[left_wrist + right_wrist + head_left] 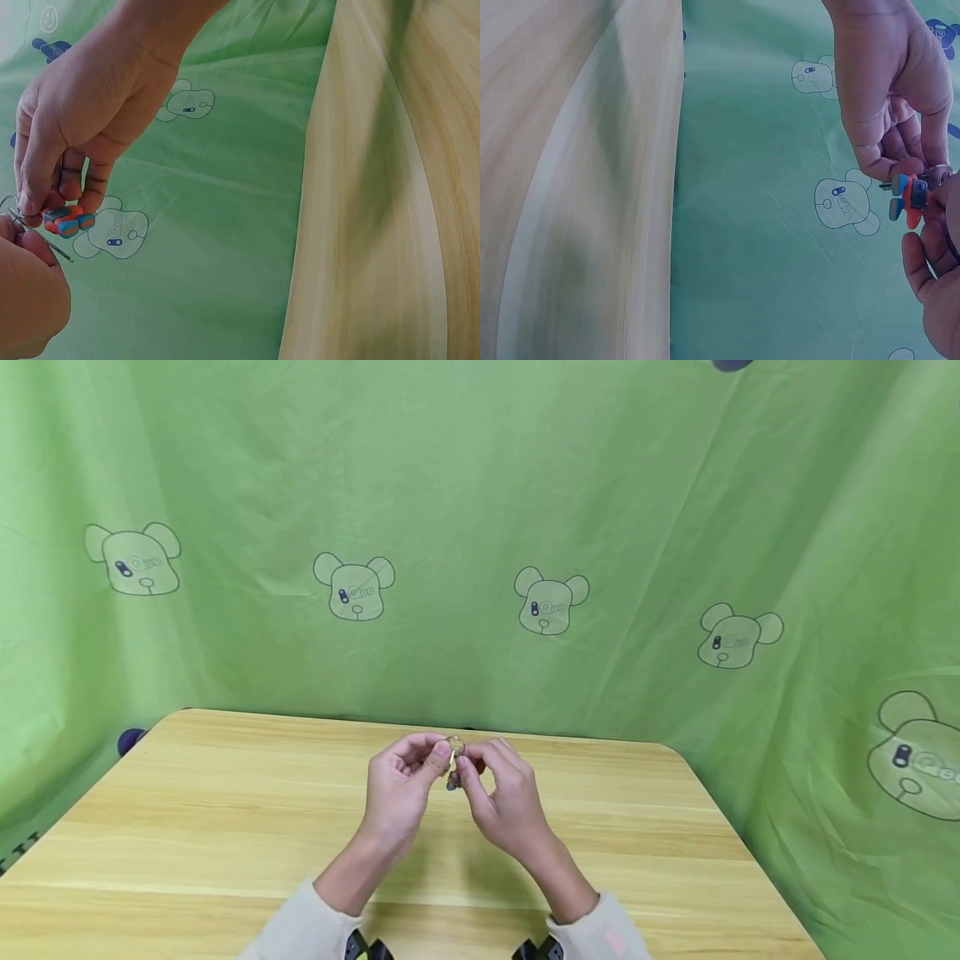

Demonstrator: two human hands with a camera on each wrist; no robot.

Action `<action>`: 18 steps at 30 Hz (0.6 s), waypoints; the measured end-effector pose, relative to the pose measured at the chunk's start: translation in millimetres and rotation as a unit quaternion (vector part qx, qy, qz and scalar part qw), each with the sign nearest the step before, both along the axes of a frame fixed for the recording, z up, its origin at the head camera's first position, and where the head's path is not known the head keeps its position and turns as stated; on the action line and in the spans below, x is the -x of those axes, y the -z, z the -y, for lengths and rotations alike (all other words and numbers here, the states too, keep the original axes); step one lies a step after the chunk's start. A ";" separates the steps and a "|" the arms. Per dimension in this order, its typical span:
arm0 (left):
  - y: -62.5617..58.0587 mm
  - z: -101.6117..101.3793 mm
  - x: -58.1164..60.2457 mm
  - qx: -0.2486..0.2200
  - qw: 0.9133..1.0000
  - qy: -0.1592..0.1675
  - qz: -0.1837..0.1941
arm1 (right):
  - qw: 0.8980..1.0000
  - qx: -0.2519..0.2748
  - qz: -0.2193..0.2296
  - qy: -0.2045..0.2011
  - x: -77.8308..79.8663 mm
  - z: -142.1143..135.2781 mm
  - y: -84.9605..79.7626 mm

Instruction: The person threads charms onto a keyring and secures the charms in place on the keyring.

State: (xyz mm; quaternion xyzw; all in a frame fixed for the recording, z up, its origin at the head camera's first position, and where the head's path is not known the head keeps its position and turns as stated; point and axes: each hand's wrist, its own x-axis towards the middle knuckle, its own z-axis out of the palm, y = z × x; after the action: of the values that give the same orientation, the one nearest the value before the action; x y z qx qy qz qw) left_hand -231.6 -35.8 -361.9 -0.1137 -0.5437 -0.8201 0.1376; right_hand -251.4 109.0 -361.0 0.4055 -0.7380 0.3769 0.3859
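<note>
A metal key ring (pixel 457 743) is held up between both hands above the table. My left hand (pixel 396 793) pinches it from the left with thumb and fingers; my right hand (pixel 510 797) pinches at its right side. Below the ring hangs a small charm (pixel 453 782), which shows orange, blue and dark grey in the left wrist view. Beside this charm (pixel 69 220), a thin metal key (pixel 61 251) sticks out from the left hand's fingers. In the right wrist view the charm (pixel 911 199) dangles between the two hands. Fingers hide part of the ring.
The wood-grain table (pixel 225 802) lies beneath the hands. A green curtain (pixel 450 485) with printed bear heads hangs behind it and along the sides. Dark wrist devices (pixel 367 947) sit at the sleeve cuffs.
</note>
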 end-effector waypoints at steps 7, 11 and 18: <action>0.7 0.5 0.6 -0.008 1.000 0.007 -0.013 | 1.000 -0.005 0.017 0.004 -0.4 -1.1 0.8; 1.5 0.5 1.0 -0.013 1.000 0.008 -0.019 | 1.000 -0.011 0.024 0.010 -1.1 -1.3 0.7; 1.5 1.1 1.7 -0.012 1.000 0.001 -0.012 | 0.999 -0.015 0.039 0.009 -1.8 -1.3 -0.2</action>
State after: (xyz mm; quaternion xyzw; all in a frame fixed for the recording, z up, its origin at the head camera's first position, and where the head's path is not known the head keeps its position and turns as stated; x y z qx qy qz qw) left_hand -233.3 -36.9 -363.5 -0.1227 -0.5319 -0.8252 0.1451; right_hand -249.6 110.3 -360.8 0.3894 -0.7617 0.3777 0.3543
